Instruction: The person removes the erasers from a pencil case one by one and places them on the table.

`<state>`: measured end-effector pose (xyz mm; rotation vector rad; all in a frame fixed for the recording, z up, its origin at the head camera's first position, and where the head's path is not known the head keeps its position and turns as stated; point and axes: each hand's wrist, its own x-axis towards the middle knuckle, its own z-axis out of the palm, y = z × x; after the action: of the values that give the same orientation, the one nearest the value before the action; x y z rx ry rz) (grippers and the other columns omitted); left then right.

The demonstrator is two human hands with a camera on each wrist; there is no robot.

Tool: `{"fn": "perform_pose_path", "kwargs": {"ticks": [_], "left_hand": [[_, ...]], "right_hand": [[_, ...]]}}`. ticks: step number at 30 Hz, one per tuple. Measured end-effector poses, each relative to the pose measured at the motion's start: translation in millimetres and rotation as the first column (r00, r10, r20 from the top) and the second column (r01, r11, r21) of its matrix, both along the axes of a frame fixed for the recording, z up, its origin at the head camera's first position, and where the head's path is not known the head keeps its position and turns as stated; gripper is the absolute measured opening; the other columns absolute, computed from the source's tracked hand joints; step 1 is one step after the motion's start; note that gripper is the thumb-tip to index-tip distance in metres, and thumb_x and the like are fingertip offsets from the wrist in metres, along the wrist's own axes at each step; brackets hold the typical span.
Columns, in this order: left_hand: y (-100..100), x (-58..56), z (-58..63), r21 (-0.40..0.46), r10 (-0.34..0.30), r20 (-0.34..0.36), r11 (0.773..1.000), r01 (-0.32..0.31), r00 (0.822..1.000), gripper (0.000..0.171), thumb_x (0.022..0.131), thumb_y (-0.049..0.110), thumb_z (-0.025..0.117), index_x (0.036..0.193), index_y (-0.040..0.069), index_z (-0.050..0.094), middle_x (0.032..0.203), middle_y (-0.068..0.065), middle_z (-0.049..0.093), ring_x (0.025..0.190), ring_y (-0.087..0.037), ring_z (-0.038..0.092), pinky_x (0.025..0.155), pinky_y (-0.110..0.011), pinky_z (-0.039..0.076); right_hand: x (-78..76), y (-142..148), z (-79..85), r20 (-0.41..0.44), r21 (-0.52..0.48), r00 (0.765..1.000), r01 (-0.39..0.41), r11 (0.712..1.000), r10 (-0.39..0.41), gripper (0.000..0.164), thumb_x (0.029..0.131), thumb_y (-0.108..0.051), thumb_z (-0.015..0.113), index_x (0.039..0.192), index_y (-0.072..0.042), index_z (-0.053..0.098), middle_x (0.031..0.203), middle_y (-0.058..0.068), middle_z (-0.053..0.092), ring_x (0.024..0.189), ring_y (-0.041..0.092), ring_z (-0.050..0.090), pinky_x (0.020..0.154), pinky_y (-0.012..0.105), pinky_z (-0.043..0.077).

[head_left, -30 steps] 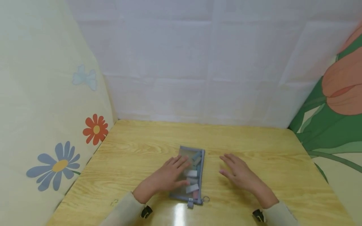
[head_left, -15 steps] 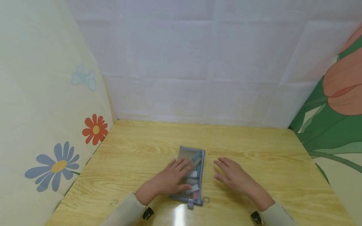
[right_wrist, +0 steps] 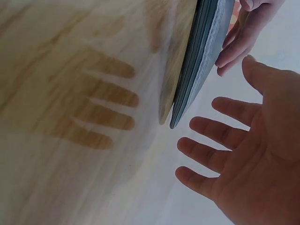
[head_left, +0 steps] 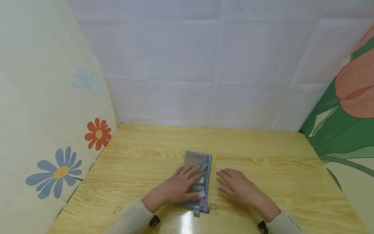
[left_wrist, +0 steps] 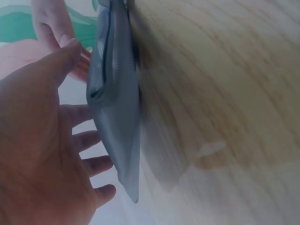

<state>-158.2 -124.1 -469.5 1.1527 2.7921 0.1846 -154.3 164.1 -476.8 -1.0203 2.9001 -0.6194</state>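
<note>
A grey-blue zippered mesh pouch (head_left: 191, 158) lies flat on the table, with several small white, blue, grey and pink pieces showing through it. My left hand (head_left: 177, 188) is spread palm down over the pouch's left and middle part, hiding some of it. In the left wrist view the thumb and fingertips reach the top face of the pouch (left_wrist: 119, 117); whether they press on it I cannot tell. To the right of the pouch, my right hand (head_left: 241, 188) hovers over the table with its fingers extended, apart from the pouch and holding nothing.
The wood-grain table (head_left: 140, 143) ends at a white sheet (head_left: 175, 65) at the back. Flower-printed cloths (head_left: 43, 107) hang on both sides. A metal ring (head_left: 213, 206) and a fabric tab (head_left: 196, 213) stick out from the pouch's near end.
My right hand has moved left and a little nearer to me, toward the pouch. My left hand has shifted slightly right over the pouch, which has stayed in place.
</note>
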Motion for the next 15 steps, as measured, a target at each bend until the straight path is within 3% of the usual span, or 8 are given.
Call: {"fn": "perform_pose_path", "kwargs": {"ticks": [8, 15], "left_hand": [[2, 2.3, -4.3, -0.027, 0.007, 0.011, 1.000, -0.006, 1.000, 0.082, 0.098, 0.065, 0.048, 0.160, 0.015, 0.031, 0.168, -0.010, 0.020, 0.153, -0.038, 0.018, 0.121, -0.057, 0.020], [5, 6.8, -5.0, -0.022, 0.032, 0.054, 0.999, -0.031, 0.998, 0.093, 0.093, 0.072, 0.049, 0.161, 0.013, 0.027, 0.169, -0.011, 0.018, 0.154, -0.038, 0.016, 0.122, -0.057, 0.019]], "right_hand": [[7.8, -8, 3.7, 0.052, 0.033, 0.998, -0.032, 0.999, 0.030, 0.051, 0.102, -0.039, 0.059, 0.142, -0.006, 0.057, 0.143, 0.019, 0.055, 0.134, 0.041, 0.049, 0.111, 0.060, 0.038], [12.0, -14, 0.2, 0.046, 0.087, 0.993, -0.111, 0.990, 0.107, 0.051, 0.103, -0.042, 0.055, 0.140, -0.007, 0.059, 0.141, 0.015, 0.057, 0.134, 0.038, 0.050, 0.111, 0.055, 0.040]]}}
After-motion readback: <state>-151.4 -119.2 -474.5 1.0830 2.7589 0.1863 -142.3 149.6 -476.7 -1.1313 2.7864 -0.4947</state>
